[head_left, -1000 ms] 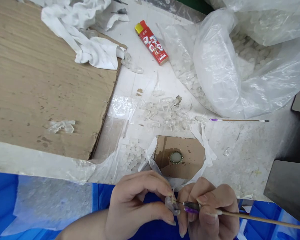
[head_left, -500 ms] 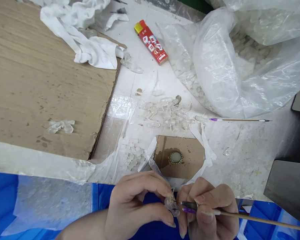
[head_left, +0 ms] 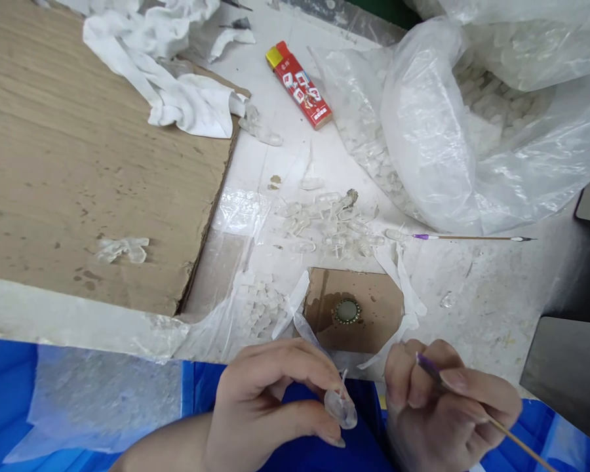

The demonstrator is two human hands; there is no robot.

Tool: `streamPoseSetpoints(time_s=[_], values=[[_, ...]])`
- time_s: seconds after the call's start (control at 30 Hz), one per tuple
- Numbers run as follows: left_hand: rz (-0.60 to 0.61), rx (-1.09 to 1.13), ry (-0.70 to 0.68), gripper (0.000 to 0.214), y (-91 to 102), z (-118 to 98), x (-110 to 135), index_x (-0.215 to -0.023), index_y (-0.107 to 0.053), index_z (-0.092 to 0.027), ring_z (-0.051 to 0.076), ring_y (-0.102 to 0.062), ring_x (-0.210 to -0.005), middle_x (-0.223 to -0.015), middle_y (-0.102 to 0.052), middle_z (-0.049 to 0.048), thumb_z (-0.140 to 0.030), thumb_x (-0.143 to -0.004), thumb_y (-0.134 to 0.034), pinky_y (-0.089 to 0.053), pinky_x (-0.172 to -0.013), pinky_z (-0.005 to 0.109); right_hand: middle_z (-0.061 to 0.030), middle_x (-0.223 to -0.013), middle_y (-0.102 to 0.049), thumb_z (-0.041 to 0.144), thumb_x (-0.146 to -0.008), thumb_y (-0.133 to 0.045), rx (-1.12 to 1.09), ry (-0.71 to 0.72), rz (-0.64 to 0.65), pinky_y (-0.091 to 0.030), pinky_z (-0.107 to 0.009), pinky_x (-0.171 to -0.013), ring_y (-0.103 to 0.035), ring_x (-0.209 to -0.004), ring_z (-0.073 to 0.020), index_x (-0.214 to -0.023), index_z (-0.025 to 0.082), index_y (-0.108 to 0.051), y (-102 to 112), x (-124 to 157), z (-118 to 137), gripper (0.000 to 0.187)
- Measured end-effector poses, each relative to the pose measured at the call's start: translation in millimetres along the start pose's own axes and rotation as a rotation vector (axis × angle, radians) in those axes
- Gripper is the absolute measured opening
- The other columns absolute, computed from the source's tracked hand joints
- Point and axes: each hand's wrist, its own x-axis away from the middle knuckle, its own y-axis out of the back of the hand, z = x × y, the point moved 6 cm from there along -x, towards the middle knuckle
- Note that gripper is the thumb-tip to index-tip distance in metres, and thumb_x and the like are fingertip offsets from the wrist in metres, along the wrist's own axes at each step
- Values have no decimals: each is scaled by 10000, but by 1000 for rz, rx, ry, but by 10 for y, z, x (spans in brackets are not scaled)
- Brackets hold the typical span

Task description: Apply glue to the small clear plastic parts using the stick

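The left hand (head_left: 263, 400) is curled, its thumb and fingertips pinching a small clear piece (head_left: 340, 408) just above a blue plastic crate (head_left: 78, 400). The piece is glassy and rounded, cloudy in places, with a thin clear spike rising from its top edge.

The right hand (head_left: 445, 400) is apart from it, to the right, its fingers closed around a thin wooden stick (head_left: 514, 436) with a purple band (head_left: 427, 366) near its upper end. The stick slants down across the fingers and out of view.

Ahead of the hands, a brown cardboard patch (head_left: 368, 308) lies on the white, stained worktop (head_left: 482, 308). A round gold-rimmed setting with a pale center (head_left: 347, 311) sits on the patch. Just beyond it, many similar clear pieces (head_left: 324, 226) lie scattered. Beside the patch, to the left, is a heap of small white cubes (head_left: 260, 305).

A similar purple-banded stick (head_left: 472, 237) lies further right, below a bulging clear plastic bag (head_left: 425, 131) full of pale pieces. Further off are a red-and-yellow lighter (head_left: 299, 84), a crumpled white cloth (head_left: 177, 98) and a large cardboard sheet (head_left: 88, 170).
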Motion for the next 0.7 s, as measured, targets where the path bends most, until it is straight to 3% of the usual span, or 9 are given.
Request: streamPoseSetpoints(time_s=[0.07,0.17,0.3,0.47,0.7], values=[[17,8,-12,91,-4,2,10,-857,-858,-206,189,-800,-539,-672,-846,55,-279,-835,-906,-649,-501,184,4,-730,-600,171,-1064,-561,159,-6,53,-539,-234,-455,-593,-580,-132,-1178,240,-762,43,22,-21,241],[40,1,-15,91,5,20,54,-944,-865,-223,200,-810,-568,-722,-859,62,-267,-865,-879,-662,-512,209,-55,-887,-689,117,-1029,-583,327,-126,255,-597,-294,-610,-673,-762,-179,-1163,247,-768,0,60,-107,263],[65,24,-25,131,21,38,99,-1034,-849,-262,196,-824,-610,-796,-874,48,-234,-907,-836,-661,-514,203,-31,-845,-651,231,-1022,-645,140,-199,405,-552,-279,-599,-629,-709,-167,-1105,278,-773,-101,90,-140,160],[128,67,-6,176,-21,53,91,-1068,-856,-264,185,-835,-643,-848,-878,56,-175,-921,-813,-676,-571,189,-2,-763,-598,307,-1018,-668,-39,-301,363,-453,-280,-564,-538,-638,-151,-1065,313,-794,-148,124,-206,134],[143,28,-1,74,-54,62,83,-957,-866,-216,165,-826,-605,-742,-863,55,-260,-906,-836,-665,-612,154,16,-708,-536,367,-974,-731,-182,-422,352,-406,-285,-553,-479,-589,-144,-991,339,-820,-202,158,-235,94]])
